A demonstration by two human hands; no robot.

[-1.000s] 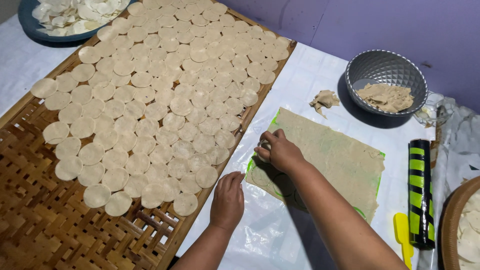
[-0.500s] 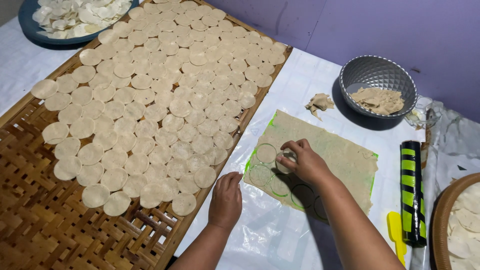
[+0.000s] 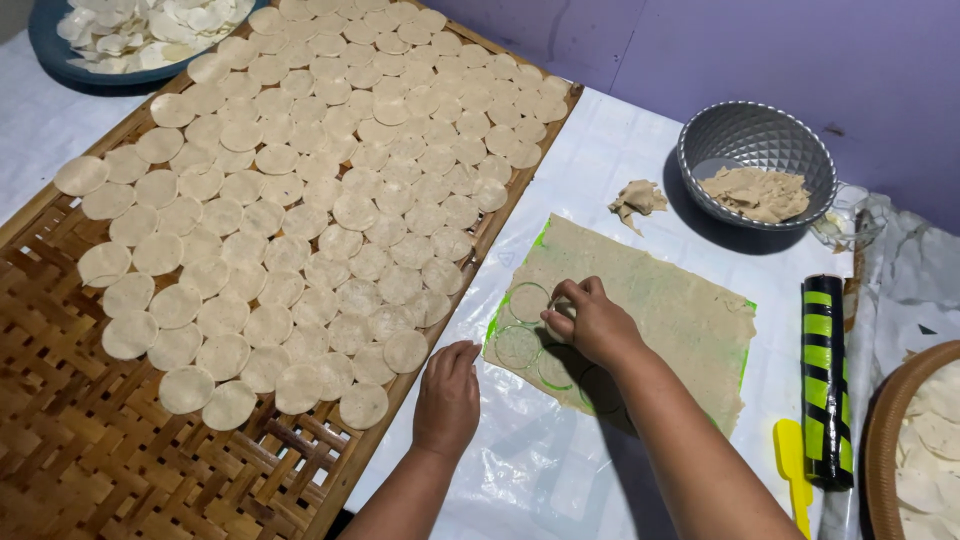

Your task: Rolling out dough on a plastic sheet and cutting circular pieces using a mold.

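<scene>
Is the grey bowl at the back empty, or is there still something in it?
Not empty. The grey bowl holds a low heap of dough scraps on one side; the rest of its floor shows bare.

You see pale cream discs [image 3: 330, 190] in rows on a brown woven tray [image 3: 90, 470] with a basket-weave pattern. The dough sheet [image 3: 660, 310] is beige, faintly speckled, with round cut-outs showing the green mat [image 3: 493, 322] beneath. The table cover [image 3: 600, 180] is white with a faint grid. The bowl [image 3: 760, 140] is grey with a diamond-faceted pattern and holds beige scraps [image 3: 757, 193]. The roller [image 3: 827, 380] is black with bright green stripes, the scraper [image 3: 793, 470] yellow, the plate [image 3: 60, 55] dark blue, the wall [image 3: 800, 50] purple.
</scene>
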